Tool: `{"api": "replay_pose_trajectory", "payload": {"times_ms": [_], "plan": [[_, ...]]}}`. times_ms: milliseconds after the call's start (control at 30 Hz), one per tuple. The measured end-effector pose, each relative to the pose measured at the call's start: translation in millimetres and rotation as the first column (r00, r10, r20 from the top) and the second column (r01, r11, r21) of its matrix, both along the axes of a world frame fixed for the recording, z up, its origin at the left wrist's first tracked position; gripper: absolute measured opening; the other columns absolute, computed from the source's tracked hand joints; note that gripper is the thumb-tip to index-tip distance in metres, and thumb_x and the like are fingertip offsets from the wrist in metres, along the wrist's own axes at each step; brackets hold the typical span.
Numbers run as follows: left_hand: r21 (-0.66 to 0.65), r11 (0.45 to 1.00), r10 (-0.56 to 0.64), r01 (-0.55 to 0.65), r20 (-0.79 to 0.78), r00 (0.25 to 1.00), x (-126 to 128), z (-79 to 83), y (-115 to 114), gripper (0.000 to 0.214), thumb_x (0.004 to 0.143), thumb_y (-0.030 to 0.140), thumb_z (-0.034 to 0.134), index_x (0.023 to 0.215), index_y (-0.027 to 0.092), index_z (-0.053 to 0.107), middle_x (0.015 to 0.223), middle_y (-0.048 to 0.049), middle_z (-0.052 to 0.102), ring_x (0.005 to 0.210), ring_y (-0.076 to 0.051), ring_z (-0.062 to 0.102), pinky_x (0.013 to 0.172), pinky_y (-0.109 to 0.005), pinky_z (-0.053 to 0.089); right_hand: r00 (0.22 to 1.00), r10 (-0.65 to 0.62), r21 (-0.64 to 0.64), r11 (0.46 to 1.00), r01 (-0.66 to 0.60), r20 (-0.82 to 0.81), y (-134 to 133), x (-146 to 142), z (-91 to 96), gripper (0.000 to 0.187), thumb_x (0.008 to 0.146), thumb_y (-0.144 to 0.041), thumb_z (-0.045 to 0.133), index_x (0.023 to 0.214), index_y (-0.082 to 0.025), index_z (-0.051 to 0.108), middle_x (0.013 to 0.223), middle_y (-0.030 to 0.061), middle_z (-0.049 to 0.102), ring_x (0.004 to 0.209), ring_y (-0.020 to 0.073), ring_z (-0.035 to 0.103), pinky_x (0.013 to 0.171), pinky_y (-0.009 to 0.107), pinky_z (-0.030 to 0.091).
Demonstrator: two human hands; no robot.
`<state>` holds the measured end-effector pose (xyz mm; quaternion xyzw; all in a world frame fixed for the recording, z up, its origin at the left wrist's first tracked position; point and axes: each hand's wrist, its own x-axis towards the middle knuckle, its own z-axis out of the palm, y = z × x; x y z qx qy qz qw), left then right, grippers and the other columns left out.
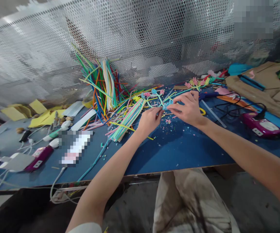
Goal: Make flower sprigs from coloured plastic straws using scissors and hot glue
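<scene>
Both my hands meet over the middle of a blue table (179,152). My left hand (149,119) is closed in a pinch, and my right hand (188,107) has its fingers curled in a pinch too. Between them they hold a small light-blue flower piece (166,105) on a thin stick. Just beyond the fingers lie more small pastel flower shapes (152,94) on stems. A big heap of long coloured sticks (106,87) fans out to the left of my left hand. Small pastel scraps (171,121) dot the table under my hands.
A perforated metal screen (140,38) walls the far side. At left lie yellow sheets (45,116), white cables and a magenta device (39,157). At right sit another magenta device (261,126) with a black cord, brown cardboard (266,84) and more flower pieces (198,82).
</scene>
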<state>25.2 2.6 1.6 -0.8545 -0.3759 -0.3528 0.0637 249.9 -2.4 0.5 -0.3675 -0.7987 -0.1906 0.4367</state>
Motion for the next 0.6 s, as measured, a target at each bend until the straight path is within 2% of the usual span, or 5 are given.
{"api": "replay_pose_trajectory", "payload": {"times_ms": [100,233,433,600], "plan": [[-0.025,1.000,0.000,0.001,0.008,1.000,-1,2.7,-3,0.024,0.102,0.029,0.052,0.105,0.019,0.074,0.089,-0.0060,0.078,0.077,-0.019,0.072,0.070,-0.028,0.052,1.000,-0.002,0.021,1.000,0.002,0.002,-2,0,-0.2,0.012,0.094,-0.040,0.066,0.101,-0.040,0.075,0.103,-0.0011,0.072,0.101,0.0257,0.057,0.101,0.053,0.030],[-0.014,1.000,0.029,-0.028,0.102,0.994,-1,3.4,-7,0.025,0.102,0.032,0.054,0.103,0.020,0.075,0.081,-0.0038,0.078,0.070,-0.017,0.072,0.066,-0.027,0.050,0.999,0.014,0.063,0.998,-0.011,-0.035,-3,-1,-1.2,0.012,0.093,-0.042,0.067,0.102,-0.041,0.076,0.099,-0.0019,0.074,0.100,0.0261,0.058,0.101,0.055,0.030],[0.030,0.997,0.067,-0.074,0.198,0.978,4,0.9,-14,0.031,0.102,0.040,0.055,0.109,0.019,0.076,0.081,-0.0035,0.079,0.057,-0.012,0.067,0.059,-0.026,0.047,0.985,0.006,0.019,1.000,-0.003,-0.174,-7,-5,-1.1,0.010,0.091,-0.044,0.069,0.091,-0.039,0.078,0.091,-0.0008,0.075,0.095,0.0266,0.059,0.100,0.057,0.031],[0.060,0.996,0.051,-0.067,0.241,0.969,4,1.2,-15,0.030,0.102,0.039,0.055,0.107,0.018,0.077,0.081,-0.0032,0.079,0.055,-0.011,0.065,0.057,-0.024,0.047,0.981,0.039,0.019,0.999,-0.036,-0.192,-8,-8,-2.0,0.009,0.091,-0.043,0.070,0.092,-0.038,0.077,0.093,-0.0019,0.075,0.094,0.0262,0.059,0.093,0.052,0.036]]}}
